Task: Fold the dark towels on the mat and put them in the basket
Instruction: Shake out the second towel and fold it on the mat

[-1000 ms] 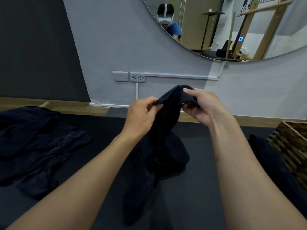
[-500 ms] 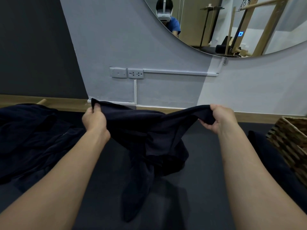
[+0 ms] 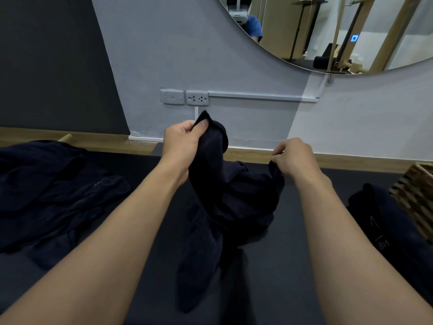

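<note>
Both hands (image 3: 181, 143) pinch a limp dark towel (image 3: 225, 195) (soft, crumpled)

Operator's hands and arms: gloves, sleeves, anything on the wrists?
No gloves on left hand or right hand. Forearms bare to the frame edge: no sleeves, watch or bands; no rings visible. The mirror reflects a blue short sleeve.

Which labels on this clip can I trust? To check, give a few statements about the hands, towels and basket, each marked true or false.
1. The left hand pinches a corner of the towel. True.
2. The right hand is empty. False: it grips another edge of the towel.
3. The basket stands at the right. True.
4. The held towel is neatly folded. False: it hangs crumpled onto the mat.
5. A pile of dark cloth lies at the left. True.
</note>
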{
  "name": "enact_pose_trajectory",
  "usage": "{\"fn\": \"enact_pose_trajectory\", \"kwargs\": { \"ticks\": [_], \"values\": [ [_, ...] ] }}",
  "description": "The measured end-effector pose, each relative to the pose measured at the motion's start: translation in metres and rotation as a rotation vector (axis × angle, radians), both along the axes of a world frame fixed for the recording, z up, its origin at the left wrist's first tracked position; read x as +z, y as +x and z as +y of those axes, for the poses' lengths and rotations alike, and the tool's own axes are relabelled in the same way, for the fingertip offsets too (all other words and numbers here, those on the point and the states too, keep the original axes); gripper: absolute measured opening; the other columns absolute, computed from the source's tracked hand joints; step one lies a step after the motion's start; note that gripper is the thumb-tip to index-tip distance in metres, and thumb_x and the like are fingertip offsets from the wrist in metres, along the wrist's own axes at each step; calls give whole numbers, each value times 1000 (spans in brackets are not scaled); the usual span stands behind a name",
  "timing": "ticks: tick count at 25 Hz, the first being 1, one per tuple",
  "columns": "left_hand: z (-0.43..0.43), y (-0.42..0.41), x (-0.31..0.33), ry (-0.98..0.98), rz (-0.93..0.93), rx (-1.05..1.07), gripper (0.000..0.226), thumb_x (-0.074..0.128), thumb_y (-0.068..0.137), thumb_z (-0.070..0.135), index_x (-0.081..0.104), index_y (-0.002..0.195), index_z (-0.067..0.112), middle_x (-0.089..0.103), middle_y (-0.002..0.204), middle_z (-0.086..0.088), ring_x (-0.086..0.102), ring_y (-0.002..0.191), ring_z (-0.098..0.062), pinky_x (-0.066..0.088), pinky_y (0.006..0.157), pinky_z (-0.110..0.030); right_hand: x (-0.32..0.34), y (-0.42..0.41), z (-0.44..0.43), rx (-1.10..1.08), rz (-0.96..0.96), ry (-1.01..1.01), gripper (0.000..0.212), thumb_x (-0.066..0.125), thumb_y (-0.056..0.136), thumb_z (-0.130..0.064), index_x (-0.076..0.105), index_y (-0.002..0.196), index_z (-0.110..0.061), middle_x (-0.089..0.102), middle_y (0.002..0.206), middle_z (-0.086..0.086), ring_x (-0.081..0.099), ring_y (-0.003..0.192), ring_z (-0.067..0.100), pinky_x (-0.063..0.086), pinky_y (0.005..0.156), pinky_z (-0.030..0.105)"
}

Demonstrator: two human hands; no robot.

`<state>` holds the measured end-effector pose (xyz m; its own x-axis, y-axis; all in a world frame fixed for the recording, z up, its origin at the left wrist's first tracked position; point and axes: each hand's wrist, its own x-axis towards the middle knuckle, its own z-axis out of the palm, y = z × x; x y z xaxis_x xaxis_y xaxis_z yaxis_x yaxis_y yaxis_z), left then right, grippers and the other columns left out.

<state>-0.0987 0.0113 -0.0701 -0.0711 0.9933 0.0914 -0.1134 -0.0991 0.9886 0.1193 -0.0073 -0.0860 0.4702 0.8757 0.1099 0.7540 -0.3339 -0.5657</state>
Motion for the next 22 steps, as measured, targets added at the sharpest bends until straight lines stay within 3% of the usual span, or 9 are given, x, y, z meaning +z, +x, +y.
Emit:
{"fn": "enact_pose_trajectory", "kwargs": {
  "ticks": [3, 6, 9, 11, 13, 15, 19, 20, 22],
  "values": [
    [-4, -4, 0, 0, 22, -17, 13, 71, 89, 18, 72, 77, 14, 73, 74, -3, 68, 69, -15, 56, 66, -28, 5, 5, -5, 30, -35, 32, 31, 49, 89, 3, 74, 95, -16, 69, 104, 10, 61, 95, 27, 47, 78, 26],
    [-8, 4, 3, 43, 97, -64, 10, 74, 86, 16, 73, 76, 14, 73, 73, -3, 67, 67, -14, 55, 66, -28, 17, -17, -6, 267, 233, 237, 44, 38, 81, 10, 70, 75, -20, 69, 82, -2, 61, 83, 14, 45, 77, 24],
    [-11, 14, 6, 98, 147, -98, 8, 76, 84, 14, 74, 76, 15, 74, 72, -5, 68, 64, -15, 55, 66, -29, 31, -50, -10, 430, 504, 364, 32, 41, 83, -2, 65, 70, -20, 66, 68, 0, 60, 63, 11, 47, 64, 26],
    [-10, 16, 7, 138, 194, -99, 7, 77, 83, 16, 77, 76, 17, 75, 75, -6, 70, 69, -19, 56, 71, -33, 32, -62, -11, 540, 581, 307, 9, 59, 87, -27, 68, 86, -25, 71, 77, -1, 66, 71, 14, 52, 69, 30],
    [-9, 13, 6, 157, 250, -98, 3, 78, 81, 19, 78, 78, 19, 76, 78, -6, 73, 75, -22, 58, 74, -36, 33, -62, -11, 630, 542, 222, 20, 72, 85, -37, 68, 100, -24, 74, 87, 5, 69, 78, 16, 54, 74, 31],
    [-10, 7, 4, 139, 291, -98, 5, 80, 80, 19, 76, 78, 18, 75, 77, -6, 71, 72, -17, 57, 72, -33, 38, -55, -10, 620, 437, 246, 12, 71, 89, -26, 69, 91, -14, 70, 80, 6, 63, 68, 14, 51, 67, 30],
    [-16, -3, 3, 146, 291, -159, 15, 80, 81, 20, 69, 83, 10, 74, 81, -14, 67, 68, -15, 54, 68, -31, 39, -45, -7, 550, 344, 256, 21, 68, 91, -25, 62, 74, -14, 59, 68, 4, 49, 56, 10, 39, 54, 23],
    [-14, -6, 5, 157, 355, -199, 18, 81, 80, 21, 69, 84, 8, 73, 79, -14, 65, 67, -15, 53, 66, -29, 38, -44, -6, 530, 344, 286, 21, 69, 90, -25, 63, 76, -12, 57, 68, 4, 47, 56, 9, 38, 54, 22],
    [-8, -18, 2, 212, 711, -224, 21, 82, 77, 23, 70, 83, 6, 70, 75, -12, 62, 67, -17, 46, 61, -28, 43, -40, -9, 476, 305, 357, 19, 75, 85, -28, 66, 79, -12, 59, 68, -3, 49, 57, 4, 38, 55, 16]
  ]
}}
